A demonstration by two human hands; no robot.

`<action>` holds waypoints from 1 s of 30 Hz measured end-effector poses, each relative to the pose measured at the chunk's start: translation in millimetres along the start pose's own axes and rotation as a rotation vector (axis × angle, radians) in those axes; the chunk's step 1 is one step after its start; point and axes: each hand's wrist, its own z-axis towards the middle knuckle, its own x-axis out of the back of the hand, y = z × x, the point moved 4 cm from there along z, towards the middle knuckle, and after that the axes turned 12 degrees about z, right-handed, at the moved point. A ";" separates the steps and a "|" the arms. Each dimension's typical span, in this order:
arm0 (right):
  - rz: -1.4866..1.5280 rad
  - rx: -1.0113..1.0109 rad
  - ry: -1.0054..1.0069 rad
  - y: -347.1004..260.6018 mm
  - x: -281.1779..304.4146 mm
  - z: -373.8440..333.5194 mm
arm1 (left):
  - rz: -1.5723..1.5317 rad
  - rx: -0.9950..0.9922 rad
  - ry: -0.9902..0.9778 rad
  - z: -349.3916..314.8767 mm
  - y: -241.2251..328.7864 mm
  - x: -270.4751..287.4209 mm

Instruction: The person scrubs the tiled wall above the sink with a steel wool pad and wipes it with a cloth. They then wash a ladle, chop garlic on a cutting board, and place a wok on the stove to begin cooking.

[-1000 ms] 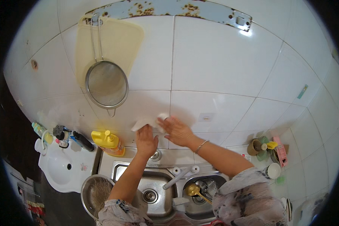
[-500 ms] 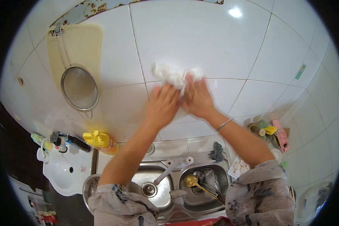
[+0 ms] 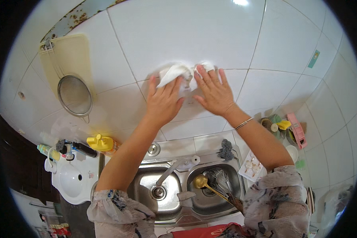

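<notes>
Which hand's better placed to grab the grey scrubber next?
Probably the right hand: the grey scrubber lies almost straight below it in view; the left hand is farther off. Both touch the white cloth.

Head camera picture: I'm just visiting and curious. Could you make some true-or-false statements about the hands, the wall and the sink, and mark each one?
1. The left hand and the right hand are both on white cloth at the tiled wall. True.
2. The gold ladle lies in the left basin. False: the gold ladle is in the right basin.
3. The round strainer hangs in front of a pale yellow board. True.
4. A bracelet is on the left arm. False: the bracelet is on the right arm.
5. The yellow jug stands to the left of the sink's faucet. True.
</notes>
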 end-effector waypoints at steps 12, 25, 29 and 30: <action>0.158 -0.214 -0.193 -34.9 -150.0 -146.0 | 0.067 -0.256 -0.172 -112.7 45.7 -91.3; 0.220 0.289 -0.131 -162.0 -195.7 -4.3 | 0.151 0.383 -0.356 -236.1 -90.5 -69.1; 0.246 0.288 -0.207 -233.6 -244.4 27.5 | 0.038 0.661 -0.515 -265.8 -110.2 -78.8; 0.267 0.315 -0.172 -233.8 -246.1 28.2 | -0.012 0.705 -0.557 -265.4 -109.9 -80.8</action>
